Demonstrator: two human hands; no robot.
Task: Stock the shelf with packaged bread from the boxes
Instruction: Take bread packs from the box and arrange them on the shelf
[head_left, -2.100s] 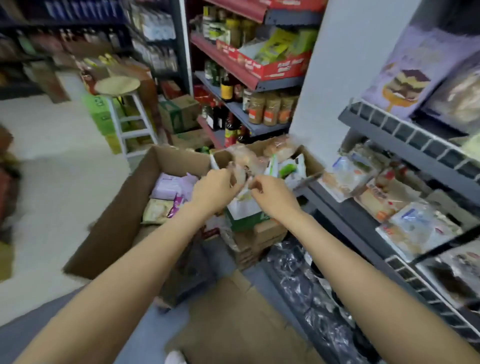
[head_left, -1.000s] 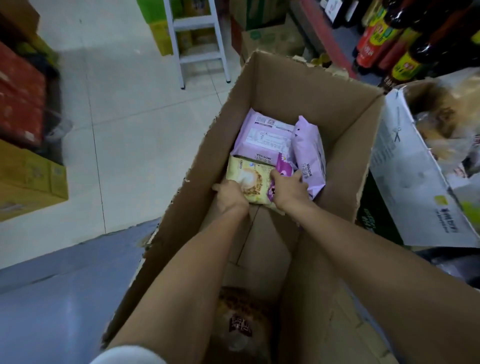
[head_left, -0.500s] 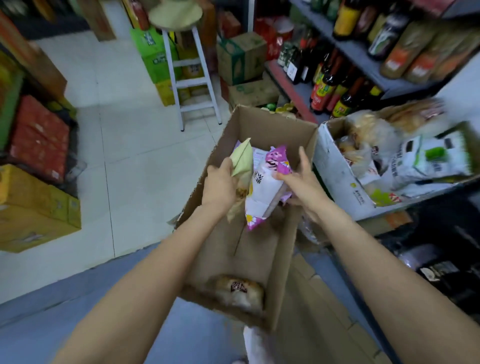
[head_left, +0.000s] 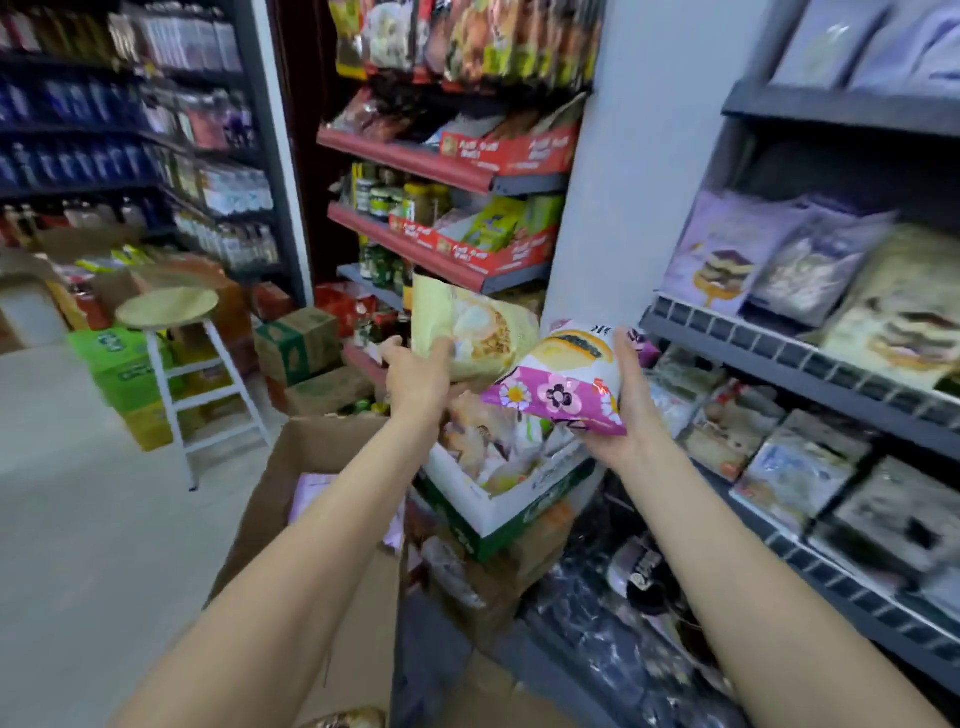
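Note:
My left hand (head_left: 415, 379) grips a pale yellow bread pack (head_left: 472, 327) by its lower left edge, held upright above the boxes. My right hand (head_left: 631, 410) holds a white and pink flowered bread pack (head_left: 563, 379) from its right side and underneath, close to the grey wire shelf (head_left: 779, 353) at the right. Below both hands stands a white and green box (head_left: 498, 506) full of bagged bread. The brown cardboard box (head_left: 311, 452) lies open below my left forearm, with purple packs inside.
The right shelving holds several cake and bread packs on two tiers. A white pillar (head_left: 639, 156) stands behind the hands. A white stool (head_left: 171, 332) and stacked green and yellow cartons stand on the floor at left. Red shelves with jars are behind.
Both hands lifted the two packs out of the brown box and carried them up and right toward the shelf. The view rose from the box to the shelving.

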